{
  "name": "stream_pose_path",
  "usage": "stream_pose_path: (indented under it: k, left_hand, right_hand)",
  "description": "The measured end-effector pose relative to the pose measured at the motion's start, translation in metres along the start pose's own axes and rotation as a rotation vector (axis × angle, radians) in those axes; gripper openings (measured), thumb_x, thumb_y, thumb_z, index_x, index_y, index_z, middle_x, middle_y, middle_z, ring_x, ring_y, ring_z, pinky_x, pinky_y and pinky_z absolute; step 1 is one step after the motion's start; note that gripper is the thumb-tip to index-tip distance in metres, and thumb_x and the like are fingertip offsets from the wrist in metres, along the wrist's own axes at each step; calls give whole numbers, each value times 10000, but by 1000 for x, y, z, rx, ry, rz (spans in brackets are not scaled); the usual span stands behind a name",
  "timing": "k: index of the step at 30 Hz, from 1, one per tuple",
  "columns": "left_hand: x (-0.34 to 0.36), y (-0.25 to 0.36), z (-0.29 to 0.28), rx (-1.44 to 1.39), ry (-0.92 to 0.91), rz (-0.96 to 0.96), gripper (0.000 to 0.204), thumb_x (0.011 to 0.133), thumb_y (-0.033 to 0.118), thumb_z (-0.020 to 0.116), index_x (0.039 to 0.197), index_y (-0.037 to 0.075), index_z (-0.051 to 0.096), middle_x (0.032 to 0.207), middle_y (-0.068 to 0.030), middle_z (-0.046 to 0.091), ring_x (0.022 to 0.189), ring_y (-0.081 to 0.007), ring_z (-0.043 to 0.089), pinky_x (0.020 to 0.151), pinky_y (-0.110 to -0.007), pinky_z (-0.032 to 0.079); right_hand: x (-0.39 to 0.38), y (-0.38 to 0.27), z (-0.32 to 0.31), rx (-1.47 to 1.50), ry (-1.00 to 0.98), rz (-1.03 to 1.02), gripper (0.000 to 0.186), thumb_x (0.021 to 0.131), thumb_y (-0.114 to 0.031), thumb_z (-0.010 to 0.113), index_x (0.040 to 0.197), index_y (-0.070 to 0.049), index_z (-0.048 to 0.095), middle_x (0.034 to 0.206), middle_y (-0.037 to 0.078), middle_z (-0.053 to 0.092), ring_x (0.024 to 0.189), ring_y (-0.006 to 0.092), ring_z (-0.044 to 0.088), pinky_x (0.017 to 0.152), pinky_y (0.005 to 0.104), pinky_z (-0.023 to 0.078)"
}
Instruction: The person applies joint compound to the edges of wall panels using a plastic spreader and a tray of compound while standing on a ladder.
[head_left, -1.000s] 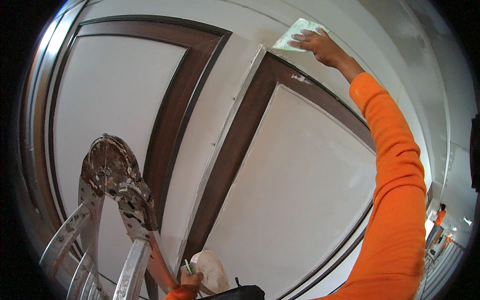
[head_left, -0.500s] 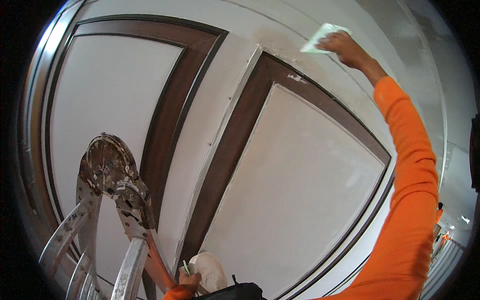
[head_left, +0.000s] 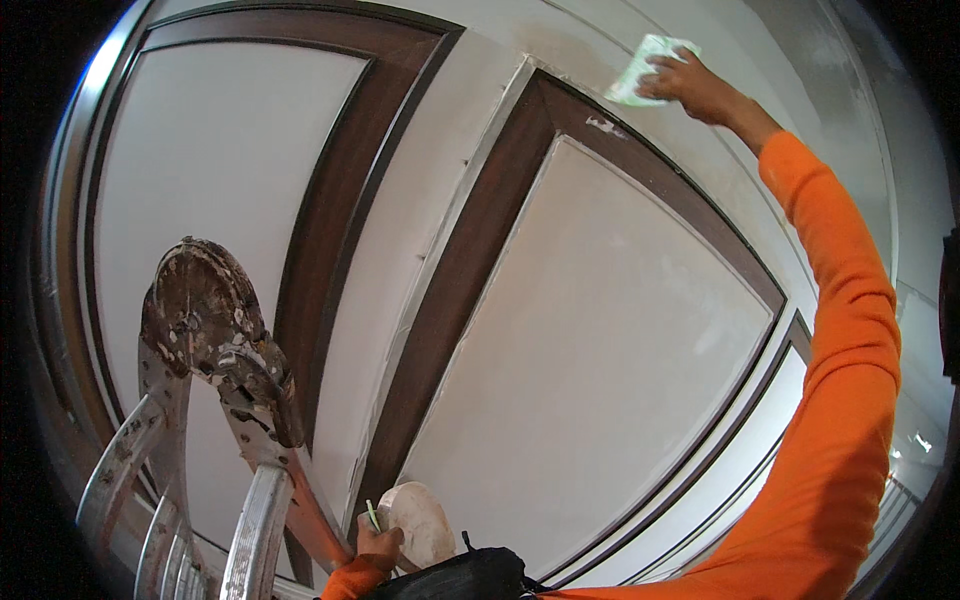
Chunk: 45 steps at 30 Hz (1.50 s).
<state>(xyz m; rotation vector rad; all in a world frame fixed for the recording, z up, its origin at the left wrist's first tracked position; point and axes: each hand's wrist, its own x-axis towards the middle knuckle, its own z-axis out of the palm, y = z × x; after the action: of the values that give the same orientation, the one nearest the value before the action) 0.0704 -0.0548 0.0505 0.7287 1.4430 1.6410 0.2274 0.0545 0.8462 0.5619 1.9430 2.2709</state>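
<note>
My right hand (head_left: 685,82) is stretched up high, its fingers wrapped round a flat, pale green plastic spreader (head_left: 636,72). The spreader lies against the off-white wall (head_left: 575,50) just above a dark brown wooden frame (head_left: 508,190). Low in the picture my left hand (head_left: 378,542) is closed on a round, off-white tub (head_left: 418,522), seen at an angle so that its contents are hidden. A thin, light green strip (head_left: 372,514) sticks up from the same hand; its kind cannot be made out.
On the left stands an aluminium stepladder (head_left: 258,530) with a paint-spattered hinge cap (head_left: 205,300). Another brown frame (head_left: 330,220) with a pale panel rises behind it. A black bag or pouch (head_left: 460,575) sits at the lower edge, close to my left hand.
The view has tilted, so the wall and ladder sit higher in the picture. My right hand with the spreader has come slightly lower on the wall, nearer the frame. Both holds stay the same.
</note>
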Motion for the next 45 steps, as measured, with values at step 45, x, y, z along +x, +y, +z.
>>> stream_pose_path:
  k: [45]
  left_hand:
    - [-12, 30, 0, -96, -11, -82, 494, 621, 69, 613, 1075, 5, 428, 874, -119, 578, 753, -235, 592, 689, -364, 494]
  right_hand:
    - [-126, 12, 27, 196, -268, 264, 418, 757, 99, 488, 1040, -153, 663, 1103, 84, 625, 1121, 241, 533, 1069, 441, 294]
